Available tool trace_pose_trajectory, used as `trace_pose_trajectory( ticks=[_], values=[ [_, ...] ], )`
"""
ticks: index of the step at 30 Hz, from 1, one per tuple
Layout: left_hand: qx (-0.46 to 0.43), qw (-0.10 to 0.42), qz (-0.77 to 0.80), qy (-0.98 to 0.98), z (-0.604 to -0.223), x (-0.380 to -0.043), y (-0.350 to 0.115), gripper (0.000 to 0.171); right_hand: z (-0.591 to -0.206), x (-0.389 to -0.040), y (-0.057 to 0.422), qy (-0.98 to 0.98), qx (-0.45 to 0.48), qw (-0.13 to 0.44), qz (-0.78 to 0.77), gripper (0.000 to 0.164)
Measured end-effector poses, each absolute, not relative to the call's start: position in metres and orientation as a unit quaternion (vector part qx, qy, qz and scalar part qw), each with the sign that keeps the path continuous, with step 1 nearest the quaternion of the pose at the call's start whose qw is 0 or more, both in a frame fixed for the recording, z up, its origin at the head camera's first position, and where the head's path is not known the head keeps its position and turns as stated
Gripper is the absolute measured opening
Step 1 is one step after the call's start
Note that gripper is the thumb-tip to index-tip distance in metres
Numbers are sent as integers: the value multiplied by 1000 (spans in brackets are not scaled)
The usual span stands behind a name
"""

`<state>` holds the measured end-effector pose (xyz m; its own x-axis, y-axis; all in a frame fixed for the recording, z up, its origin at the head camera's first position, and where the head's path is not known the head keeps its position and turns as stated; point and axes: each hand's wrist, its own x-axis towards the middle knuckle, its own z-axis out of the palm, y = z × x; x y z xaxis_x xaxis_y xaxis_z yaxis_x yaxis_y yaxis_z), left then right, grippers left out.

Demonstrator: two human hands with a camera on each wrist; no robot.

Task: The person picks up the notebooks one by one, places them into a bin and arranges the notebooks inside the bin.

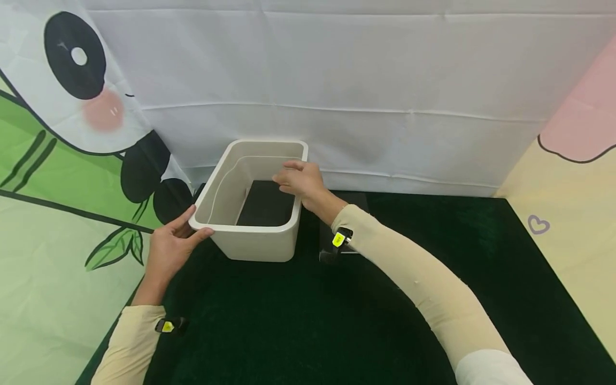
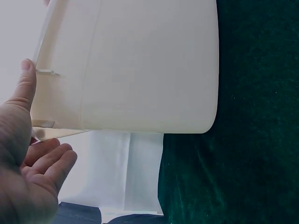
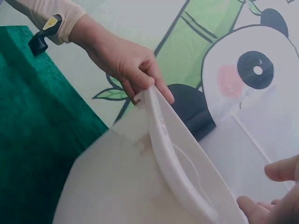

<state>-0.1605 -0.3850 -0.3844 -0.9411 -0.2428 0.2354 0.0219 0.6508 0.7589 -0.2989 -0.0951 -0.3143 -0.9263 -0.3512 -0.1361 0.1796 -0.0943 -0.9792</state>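
An off-white plastic bin (image 1: 257,243) with a rounded rim stands upright near the back of the table. Its bottom looks dark inside; whether something flat and dark lies there I cannot tell. My left hand (image 1: 169,247) grips the bin's near left corner, with the thumb along the front rim and the fingers at the left side. In the left wrist view the bin's wall (image 2: 140,65) fills much of the picture beside that hand (image 2: 28,163). My right hand (image 1: 303,184) is over the right rim, its loose fingers above the opening and holding nothing visible.
A dark flat object (image 1: 358,200) with a pale lower edge lies right of the bin, partly hidden by my right forearm. Dark green cloth (image 1: 269,321) covers the table. A white fabric backdrop (image 1: 361,144) rises close behind the bin, with a printed panda (image 1: 108,115) at left.
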Motion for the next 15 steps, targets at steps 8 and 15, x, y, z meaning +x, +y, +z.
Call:
trace_pose_trajectory(
  ticks=[8, 15],
  values=[
    [64, 162, -414, -894, -383, -159, -384, 78, -326, -305, -43, 660, -71, 128, -737, 52],
    [73, 159, -416, -893, -382, -155, -387, 79, -353, -306, -3, 692, -73, 100, -711, 56]
  ],
)
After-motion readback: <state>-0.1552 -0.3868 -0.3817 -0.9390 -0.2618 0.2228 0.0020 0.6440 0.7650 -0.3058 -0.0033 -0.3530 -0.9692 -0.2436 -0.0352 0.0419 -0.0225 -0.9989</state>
